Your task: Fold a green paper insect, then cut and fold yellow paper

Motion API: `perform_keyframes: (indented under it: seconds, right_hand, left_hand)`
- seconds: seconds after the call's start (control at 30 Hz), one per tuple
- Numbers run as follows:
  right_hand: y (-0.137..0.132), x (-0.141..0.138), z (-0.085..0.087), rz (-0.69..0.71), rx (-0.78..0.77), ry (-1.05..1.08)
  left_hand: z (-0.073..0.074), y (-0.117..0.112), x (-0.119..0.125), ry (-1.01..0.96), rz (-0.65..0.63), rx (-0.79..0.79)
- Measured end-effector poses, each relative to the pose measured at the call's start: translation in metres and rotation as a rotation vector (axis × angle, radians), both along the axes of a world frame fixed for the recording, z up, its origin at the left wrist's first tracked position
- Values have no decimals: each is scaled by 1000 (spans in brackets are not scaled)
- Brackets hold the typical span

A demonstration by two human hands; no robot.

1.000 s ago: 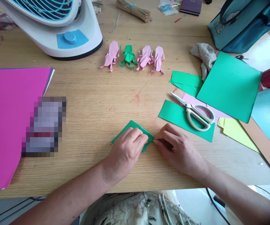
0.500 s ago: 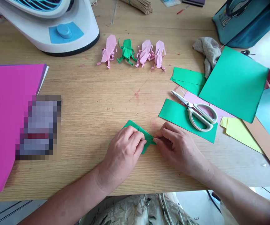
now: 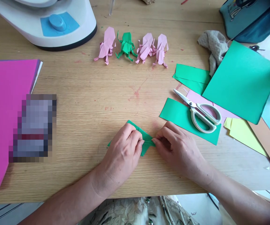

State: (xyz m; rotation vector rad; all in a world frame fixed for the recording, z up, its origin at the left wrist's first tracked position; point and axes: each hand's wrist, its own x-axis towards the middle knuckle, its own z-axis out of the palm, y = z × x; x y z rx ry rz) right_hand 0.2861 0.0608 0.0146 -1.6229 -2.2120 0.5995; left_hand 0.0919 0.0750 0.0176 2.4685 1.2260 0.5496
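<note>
Far out to the left of the fingers, well apart from them, lies a pink paper stack (image 3: pixel 5 118) on the counter (image 3: pixel 83 103). The left hand (image 3: pixel 123 153) covers most of the folded green paper (image 3: pixel 146 140), with its fingers (image 3: pixel 138 140) curled down and closed on the paper's right part. One corner shows at the hand's left side. The paper's long axis runs roughly left to right, narrowing to a tip. That tip sits between the two hands, and the right hand (image 3: pixel 179 150) meets it with fingertips (image 3: pixel 155 141) pinched narrow on it, almost touching the left ones. Just beyond the right knuckles lies a green strip (image 3: pixel 174 112) with scissors (image 3: pixel 200 112) across it, near but apart. Ahead of the fingers the counter is bare up to a row of paper figures (image 3: pixel 125 45).
</note>
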Motion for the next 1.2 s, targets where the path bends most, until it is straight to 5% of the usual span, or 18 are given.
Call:
perform_keyframes:
  seconds: [0.6, 0.83, 1.0, 1.2]
  right_hand:
    - [-1, 0, -2, -15, 60, -10]
    - [-1, 0, -4, 14, 51, 45]
    - [-2, 1, -4, 15, 40, 51]
    - [-2, 1, -5, 24, 74, 84]
  left_hand:
    - [-8, -1, 5, 117, 113, 2]
    - [-9, -5, -7, -32, 155, -27]
    - [-3, -8, -21, -128, 27, 30]
    - [-11, -16, -31, 163, -194, 237]
